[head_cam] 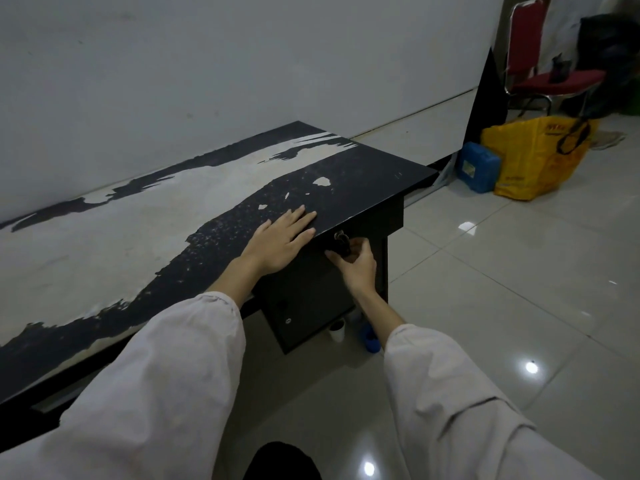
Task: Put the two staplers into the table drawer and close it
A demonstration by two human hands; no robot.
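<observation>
— At the right front corner of the table (374,174), what step is this?

— Either the very start or the very end, by my reading. The drawer (367,221) under that corner sits flush with the table's front edge. The right hand (356,265) has its fingers pinched around the key (343,242) hanging from the drawer's lock. The left hand (282,242) lies flat, fingers spread and holding nothing, on the tabletop just behind the front edge.

— And the staplers?

— None visible anywhere on the tabletop or in either hand. They may be inside already; I cannot tell.

— So the next move?

— If they're inside, turning the key finishes it. If not, the drawer needs pulling straight out, with the flat hand steadying the table.
</observation>
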